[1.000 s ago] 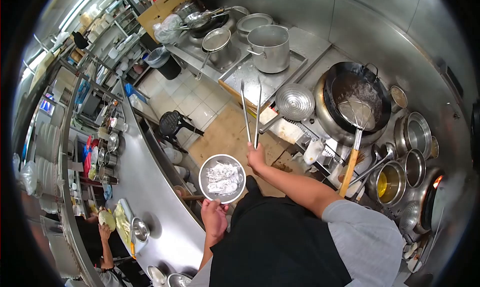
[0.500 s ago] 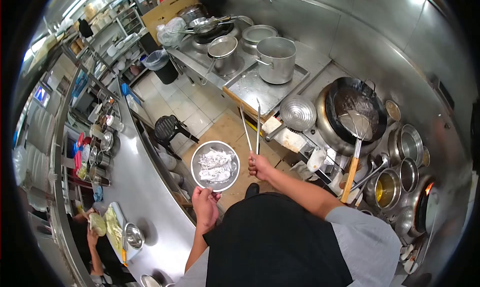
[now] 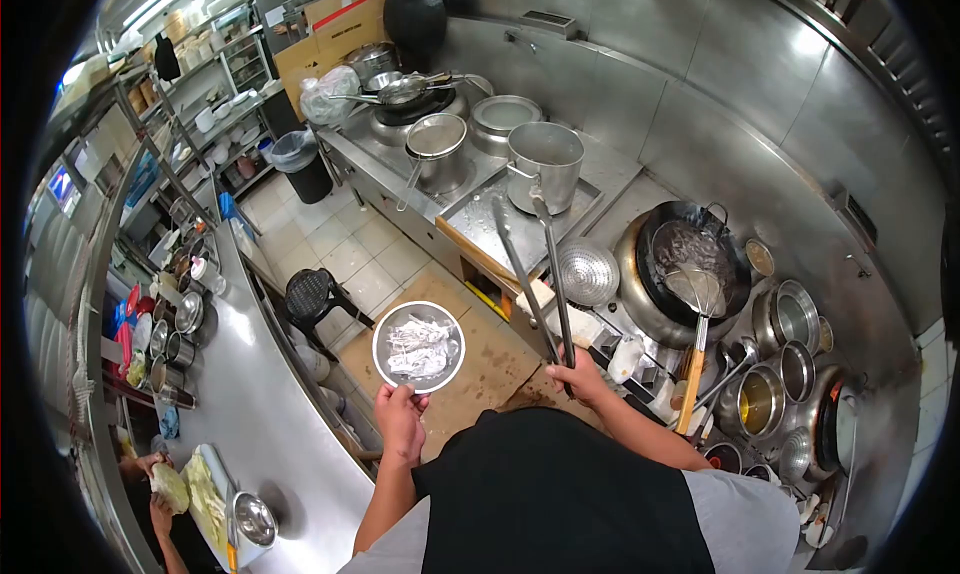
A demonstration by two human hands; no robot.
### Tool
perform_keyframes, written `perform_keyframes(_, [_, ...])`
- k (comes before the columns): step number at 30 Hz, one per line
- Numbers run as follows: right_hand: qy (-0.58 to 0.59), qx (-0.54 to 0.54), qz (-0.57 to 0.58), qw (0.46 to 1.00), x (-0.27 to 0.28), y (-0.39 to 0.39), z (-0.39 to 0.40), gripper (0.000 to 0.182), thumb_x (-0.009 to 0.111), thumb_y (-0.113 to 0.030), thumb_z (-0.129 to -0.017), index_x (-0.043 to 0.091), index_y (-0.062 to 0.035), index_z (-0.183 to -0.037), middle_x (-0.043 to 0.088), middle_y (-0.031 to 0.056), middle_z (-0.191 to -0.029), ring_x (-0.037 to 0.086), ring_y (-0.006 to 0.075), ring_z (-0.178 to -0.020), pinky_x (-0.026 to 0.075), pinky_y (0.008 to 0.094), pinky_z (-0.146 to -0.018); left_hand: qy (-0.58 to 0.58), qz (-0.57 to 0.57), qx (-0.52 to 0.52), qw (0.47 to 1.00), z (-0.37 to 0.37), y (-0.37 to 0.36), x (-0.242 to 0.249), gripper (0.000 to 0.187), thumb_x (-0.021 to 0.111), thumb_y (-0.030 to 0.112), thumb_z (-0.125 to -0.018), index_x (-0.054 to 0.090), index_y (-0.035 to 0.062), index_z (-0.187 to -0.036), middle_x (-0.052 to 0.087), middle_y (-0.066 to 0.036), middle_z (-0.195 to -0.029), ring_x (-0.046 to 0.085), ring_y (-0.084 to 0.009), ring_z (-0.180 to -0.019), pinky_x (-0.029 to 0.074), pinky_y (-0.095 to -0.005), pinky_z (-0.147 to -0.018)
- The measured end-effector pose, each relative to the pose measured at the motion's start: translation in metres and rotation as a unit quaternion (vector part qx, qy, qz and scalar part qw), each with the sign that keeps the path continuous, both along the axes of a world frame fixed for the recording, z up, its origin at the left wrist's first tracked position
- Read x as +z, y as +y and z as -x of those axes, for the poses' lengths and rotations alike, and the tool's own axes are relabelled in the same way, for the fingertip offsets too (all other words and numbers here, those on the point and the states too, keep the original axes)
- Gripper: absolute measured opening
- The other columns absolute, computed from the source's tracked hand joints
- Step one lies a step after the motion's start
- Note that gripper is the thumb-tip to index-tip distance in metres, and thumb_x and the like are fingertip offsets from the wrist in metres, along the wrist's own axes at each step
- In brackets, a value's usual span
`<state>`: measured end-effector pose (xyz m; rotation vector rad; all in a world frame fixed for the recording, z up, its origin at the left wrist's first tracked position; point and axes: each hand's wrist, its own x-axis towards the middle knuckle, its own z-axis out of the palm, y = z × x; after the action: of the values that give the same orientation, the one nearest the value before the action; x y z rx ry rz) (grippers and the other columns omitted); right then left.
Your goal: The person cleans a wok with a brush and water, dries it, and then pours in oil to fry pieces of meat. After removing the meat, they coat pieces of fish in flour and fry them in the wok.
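Note:
My left hand (image 3: 402, 421) pinches the near rim of a round metal bowl (image 3: 380, 371), held up over the brown floor covering. Two rows of white-coated food pieces (image 3: 420, 348) lie inside it. In my right hand (image 3: 582, 376) is a pair of long metal tongs (image 3: 560, 299), gripped low, their tips apart and pointing up and away from me over the stove edge. To the right of the tongs, a black wok (image 3: 745, 269) holds dark bubbling liquid. A wire strainer (image 3: 692, 292) rests in the wok, its wooden handle (image 3: 691, 389) pointing toward me.
A perforated ladle (image 3: 588, 272) lies left of the wok. Behind stands a tall pot (image 3: 545, 169) on a tray. Metal bowls (image 3: 762, 399) crowd the right side. Along the left runs a steel counter (image 3: 290, 424), where another person's hands (image 3: 160, 499) hold a cabbage. A black stool (image 3: 315, 299) stands beyond.
My right hand has moved right and toward me, bringing the tongs closer to the stove. The bowl sits slightly further left and lower in view. The camera view has shifted a little.

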<state>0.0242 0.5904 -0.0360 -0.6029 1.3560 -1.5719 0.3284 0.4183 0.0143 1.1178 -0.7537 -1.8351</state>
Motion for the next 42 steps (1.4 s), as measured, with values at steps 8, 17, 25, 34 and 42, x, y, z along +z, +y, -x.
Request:
perform_keyframes(8, [0.24, -0.088, -0.076, 0.964, 0.023, 0.04, -0.018, 0.046, 0.078, -0.013, -0.085, 0.058, -0.0033, -0.125, 0.058, 0.001, -0.093, 0.056, 0.009, -0.084, 0.048, 0.027, -0.08, 0.013, 0.026, -0.045, 0.999, 0.04, -0.031, 0.003, 0.013, 0.057, 0.007, -0.094, 0.055, 0.0079, -0.106, 0.069, -0.006, -0.098, 0.066, -0.0172, -0.079, 0.053, -0.0291, -0.068])
perform_keyframes(17, [0.452, -0.072, -0.127, 0.88, 0.128, 0.091, 0.02, 0.066, 0.082, -0.008, -0.081, 0.058, -0.0048, -0.143, 0.06, 0.0002, -0.088, 0.055, 0.0081, -0.075, 0.049, 0.0261, -0.065, 0.029, 0.102, -0.054, 0.993, 0.102, -0.054, 0.015, 0.016, 0.063, 0.004, -0.094, 0.048, 0.0076, -0.09, 0.066, -0.009, -0.087, 0.068, -0.019, -0.07, 0.058, -0.031, -0.064])
perform_keyframes(25, [0.704, -0.042, -0.17, 0.688, 0.242, 0.12, 0.041, 0.046, 0.083, -0.017, -0.079, 0.07, -0.0067, -0.121, 0.066, 0.0101, -0.085, 0.069, 0.0303, -0.073, 0.054, 0.0408, -0.062, -0.004, 0.142, -0.129, 0.981, 0.156, -0.042, 0.026, 0.018, 0.064, 0.003, -0.094, 0.048, 0.0095, -0.088, 0.066, -0.007, -0.089, 0.067, -0.0163, -0.07, 0.058, -0.0303, -0.063])
perform_keyframes(34, [0.677, -0.034, -0.285, 0.677, 0.26, 0.146, 0.059, 0.041, 0.081, -0.019, -0.08, 0.07, -0.0092, -0.119, 0.067, 0.012, -0.089, 0.068, 0.0369, -0.076, 0.053, 0.0457, -0.066, 0.014, 0.083, -0.213, 0.973, 0.207, -0.024, 0.014, 0.019, 0.064, 0.0, -0.093, 0.047, 0.0078, -0.088, 0.067, -0.01, -0.087, 0.069, -0.0178, -0.068, 0.058, -0.0287, -0.059])
perform_keyframes(42, [0.57, -0.133, -0.378, 0.717, 0.26, 0.208, 0.104, 0.041, 0.077, -0.018, -0.085, 0.069, 0.0002, -0.122, 0.071, 0.0225, -0.105, 0.068, 0.0412, -0.095, 0.053, 0.0446, -0.084, -0.009, 0.029, -0.27, 0.963, 0.222, -0.01, -0.017, 0.012, 0.06, 0.0, -0.093, 0.05, 0.0068, -0.09, 0.066, -0.009, -0.083, 0.065, -0.0169, -0.064, 0.057, -0.0297, -0.061])
